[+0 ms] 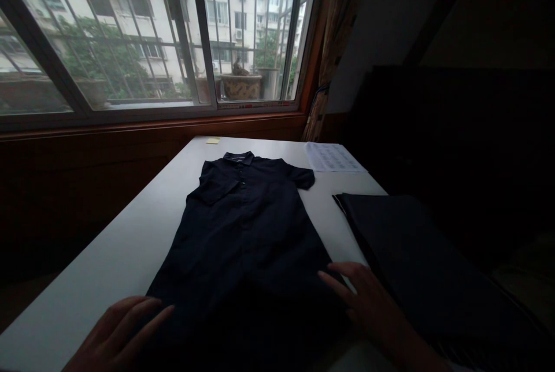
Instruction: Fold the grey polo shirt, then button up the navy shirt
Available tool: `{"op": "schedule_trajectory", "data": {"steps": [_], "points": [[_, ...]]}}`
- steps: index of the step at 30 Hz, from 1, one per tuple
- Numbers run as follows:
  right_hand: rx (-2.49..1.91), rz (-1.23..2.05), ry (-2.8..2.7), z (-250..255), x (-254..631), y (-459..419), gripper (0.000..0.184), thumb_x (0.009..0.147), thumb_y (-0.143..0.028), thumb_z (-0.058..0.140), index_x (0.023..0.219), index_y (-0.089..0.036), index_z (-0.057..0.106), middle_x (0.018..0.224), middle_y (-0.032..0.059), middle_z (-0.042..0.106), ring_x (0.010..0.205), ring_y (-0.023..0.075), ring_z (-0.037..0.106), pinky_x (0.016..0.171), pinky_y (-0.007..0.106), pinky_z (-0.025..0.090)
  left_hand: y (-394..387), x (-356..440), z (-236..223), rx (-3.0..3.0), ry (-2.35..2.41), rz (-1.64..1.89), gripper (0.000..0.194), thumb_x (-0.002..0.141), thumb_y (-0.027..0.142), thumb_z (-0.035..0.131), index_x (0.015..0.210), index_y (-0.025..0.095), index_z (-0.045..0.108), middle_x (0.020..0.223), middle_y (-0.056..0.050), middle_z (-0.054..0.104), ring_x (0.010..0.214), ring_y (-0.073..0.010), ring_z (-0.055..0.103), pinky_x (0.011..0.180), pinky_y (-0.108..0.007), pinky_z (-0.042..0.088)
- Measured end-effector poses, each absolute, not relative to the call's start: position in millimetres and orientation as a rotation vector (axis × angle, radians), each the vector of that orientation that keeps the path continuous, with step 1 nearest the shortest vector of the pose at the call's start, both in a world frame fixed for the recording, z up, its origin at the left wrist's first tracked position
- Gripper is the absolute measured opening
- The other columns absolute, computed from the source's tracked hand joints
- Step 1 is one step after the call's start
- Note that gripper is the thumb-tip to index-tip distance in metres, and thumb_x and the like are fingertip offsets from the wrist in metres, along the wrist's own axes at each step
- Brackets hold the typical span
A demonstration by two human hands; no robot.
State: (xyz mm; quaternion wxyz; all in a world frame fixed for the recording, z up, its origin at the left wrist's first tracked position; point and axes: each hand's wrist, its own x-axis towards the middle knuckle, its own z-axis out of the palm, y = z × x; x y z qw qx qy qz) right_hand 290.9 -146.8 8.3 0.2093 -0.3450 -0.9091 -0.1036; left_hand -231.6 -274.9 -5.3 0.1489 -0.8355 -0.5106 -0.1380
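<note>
A dark navy short-sleeved shirt point(247, 233) lies front up on the white table point(130, 233), its collar at the far end. Its left-hand sleeve in view is folded in across the chest, while the other sleeve sticks out to the right. At the shirt's lower left edge rests my left hand point(124, 323), fingers stretched out over the cloth. My right hand point(358, 291) is at the lower right edge, fingers apart, touching or just over the fabric. The shirt's hem is lost in shadow near me.
Folded dark cloth point(416, 250) lies along the table's right side. Printed paper sheets point(333, 157) are at the far right corner, and a yellow sticky note point(213, 141) is at the far left. Beyond the table stand a barred window point(208, 107) and a tied curtain point(318, 106).
</note>
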Motion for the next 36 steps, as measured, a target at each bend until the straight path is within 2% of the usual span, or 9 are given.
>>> {"op": "schedule_trajectory", "data": {"steps": [3,7,11,14,18,23,29,33,36], "points": [[-0.748,-0.274,-2.604,16.7,277.9,-145.2,0.061,0.089,0.001,0.048,0.140,-0.031,0.055,0.118,0.0082,0.067,0.106,0.0239,0.062,0.087,0.042,0.055,-264.5,-223.3,1.1,-2.466,-1.341,-0.354,0.057,0.093,0.004,0.044,0.139,0.036,0.056,0.120,-0.002,0.069,0.106,-0.0190,0.064,0.089,-0.027,0.056],[-0.743,0.155,-2.484,30.6,271.1,-140.6,0.045,0.093,-0.004,0.045,0.125,-0.026,0.066,0.099,0.0058,0.071,0.088,0.0178,0.066,0.076,0.031,0.056,-260.3,-221.8,2.6,-2.575,-1.378,-0.578,0.040,0.099,0.018,0.043,0.133,0.031,0.061,0.109,-0.004,0.071,0.093,-0.0162,0.069,0.078,-0.021,0.058],[-1.047,0.660,-2.096,38.2,272.5,-129.6,0.031,0.094,-0.015,0.047,0.112,-0.024,0.070,0.103,0.0061,0.073,0.095,0.0203,0.070,0.081,0.032,0.058,-260.5,-223.4,1.0,-2.528,-1.787,-0.849,0.031,0.103,0.032,0.040,0.120,0.029,0.066,0.105,-0.003,0.074,0.087,-0.0149,0.073,0.072,-0.017,0.059],[-1.274,0.800,-1.901,34.1,270.5,-118.6,0.026,0.094,-0.022,0.048,0.109,-0.023,0.069,0.106,0.0063,0.073,0.100,0.0238,0.070,0.085,0.037,0.058,-256.2,-220.6,1.8,-2.510,-2.001,-0.895,0.027,0.103,0.035,0.041,0.115,0.031,0.065,0.099,0.002,0.076,0.084,-0.0149,0.075,0.070,-0.018,0.061],[-1.308,0.542,-1.978,19.0,265.6,-110.1,0.047,0.086,-0.009,0.048,0.128,-0.025,0.058,0.117,0.0074,0.065,0.098,0.0222,0.066,0.082,0.038,0.059,-247.2,-212.5,2.5,-2.519,-1.921,-0.779,0.032,0.102,0.034,0.044,0.130,0.030,0.059,0.105,0.000,0.074,0.079,-0.0137,0.075,0.065,-0.017,0.061],[-0.930,-0.183,-2.382,8.3,269.5,-110.7,0.069,0.085,0.007,0.045,0.141,-0.032,0.050,0.134,0.0093,0.053,0.121,0.0245,0.055,0.096,0.044,0.054,-239.4,-199.0,7.6,-2.433,-1.439,-0.478,0.047,0.100,0.020,0.043,0.145,0.032,0.051,0.128,-0.008,0.064,0.105,-0.0216,0.068,0.083,-0.032,0.061],[-0.547,-0.502,-2.597,15.8,267.0,-121.2,0.052,0.090,-0.005,0.064,0.133,-0.035,0.059,0.127,0.0056,0.061,0.116,0.0238,0.055,0.092,0.042,0.053,-229.0,-172.8,22.4,-2.515,-1.027,-0.458,0.046,0.098,0.007,0.046,0.136,0.029,0.061,0.124,-0.007,0.064,0.111,-0.0231,0.059,0.090,-0.037,0.055],[-0.422,-0.357,-2.626,28.3,258.2,-132.0,0.030,0.094,-0.011,0.061,0.120,-0.024,0.067,0.121,0.0044,0.068,0.110,0.0214,0.058,0.095,0.041,0.049,-223.5,-159.8,29.7,-2.611,-1.005,-0.625,0.029,0.099,0.010,0.049,0.116,0.020,0.070,0.116,-0.008,0.067,0.107,-0.0213,0.060,0.087,-0.033,0.056],[-0.395,-0.166,-2.571,38.2,251.3,-138.1,0.020,0.096,-0.012,0.056,0.110,-0.018,0.069,0.106,0.0052,0.072,0.101,0.0205,0.060,0.090,0.039,0.050,-226.0,-154.5,30.3,-2.708,-1.082,-0.765,0.028,0.102,0.014,0.046,0.117,0.019,0.068,0.107,-0.008,0.069,0.098,-0.0178,0.064,0.078,-0.026,0.058]]}}
